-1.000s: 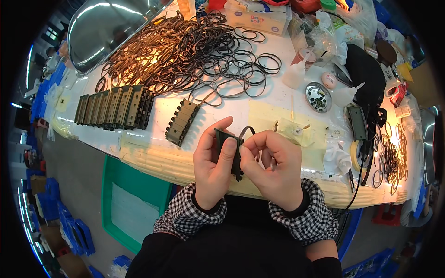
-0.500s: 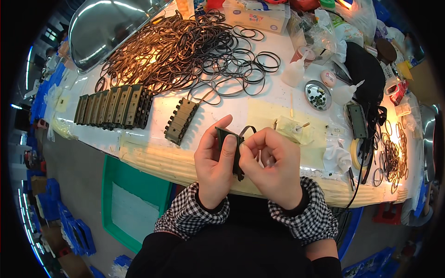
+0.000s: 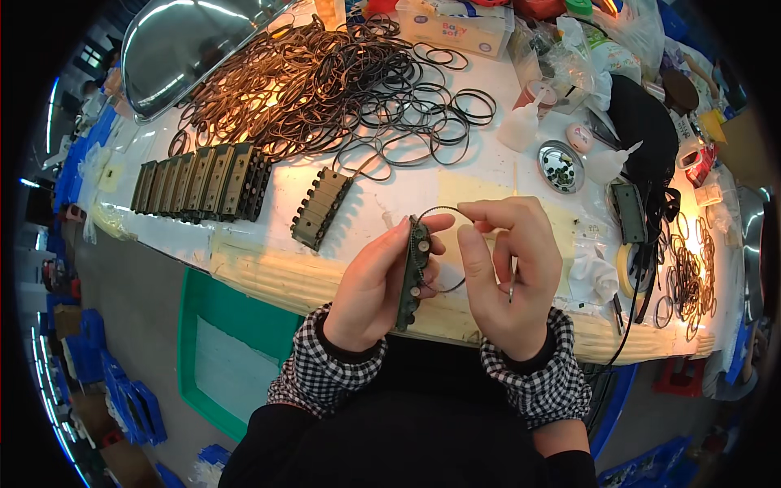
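Note:
My left hand (image 3: pixel 372 285) is closed around a dark green toy tank chassis (image 3: pixel 407 285), held upright with its row of small wheels facing right. A thin black ribbed track band (image 3: pixel 442 207) lies along the wheels and bows out in a loose loop to the right. At the loop's upper right is my right hand (image 3: pixel 521 268), thumb and forefinger at the band. A slim metal tool (image 3: pixel 512 286) shows among its curled fingers; its kind is hard to make out. Part of the loop is hidden behind the right thumb.
A row of green chassis (image 3: pixel 199 183) and a single one (image 3: pixel 322 209) stand on the table left. Behind lies a heap of black bands (image 3: pixel 325 85). To the right are a metal dish (image 3: pixel 560 167) of small parts and squeeze bottles (image 3: pixel 521 128). A green bin (image 3: pixel 191 358) sits below.
The chassis has turned so its wheels show, with the band bowed out beside them. My right hand has moved right, away from the chassis, and its fingers have spread somewhat.

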Available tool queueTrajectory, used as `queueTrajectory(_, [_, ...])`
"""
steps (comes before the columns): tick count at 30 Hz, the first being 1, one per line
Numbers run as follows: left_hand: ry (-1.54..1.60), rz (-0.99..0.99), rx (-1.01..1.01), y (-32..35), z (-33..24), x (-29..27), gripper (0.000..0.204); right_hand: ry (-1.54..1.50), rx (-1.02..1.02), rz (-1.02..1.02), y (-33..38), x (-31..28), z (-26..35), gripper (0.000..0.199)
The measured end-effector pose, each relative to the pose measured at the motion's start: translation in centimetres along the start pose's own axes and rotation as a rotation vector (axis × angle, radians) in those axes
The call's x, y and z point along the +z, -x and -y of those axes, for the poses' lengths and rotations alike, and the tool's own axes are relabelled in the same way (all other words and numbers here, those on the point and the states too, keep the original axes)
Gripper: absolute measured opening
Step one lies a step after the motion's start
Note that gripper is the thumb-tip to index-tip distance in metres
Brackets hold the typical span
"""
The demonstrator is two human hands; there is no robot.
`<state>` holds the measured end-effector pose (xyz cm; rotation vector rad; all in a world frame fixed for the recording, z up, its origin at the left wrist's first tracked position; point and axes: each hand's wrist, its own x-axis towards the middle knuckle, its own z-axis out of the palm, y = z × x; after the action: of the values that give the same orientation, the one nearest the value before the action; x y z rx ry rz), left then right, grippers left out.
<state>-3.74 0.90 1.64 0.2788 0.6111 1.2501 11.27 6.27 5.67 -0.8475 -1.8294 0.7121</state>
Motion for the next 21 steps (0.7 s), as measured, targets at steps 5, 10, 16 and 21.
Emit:
queueTrajectory(5, [0.011,0.085,-0.048,0.4,-0.2,0.5,0.043,-0.156,0.143,0.136,-0.5,-0.6,0.1,0.022])
queueTrajectory(10, [-0.119,0.062,-0.095,0.7,0.0,0.2,0.058,-0.257,0.237,0.270,-0.5,-0.9,0.1,0.021])
queueTrajectory(16, [-0.188,0.128,-0.093,0.8,0.0,0.4,0.055,-0.280,0.192,0.270,-0.2,-0.6,-0.6,0.014])
queueTrajectory(21, [-0.181,0.228,-0.099,0.9,-0.3,-0.4,0.040,-0.204,0.089,0.263,-0.1,-0.6,-0.9,0.012])
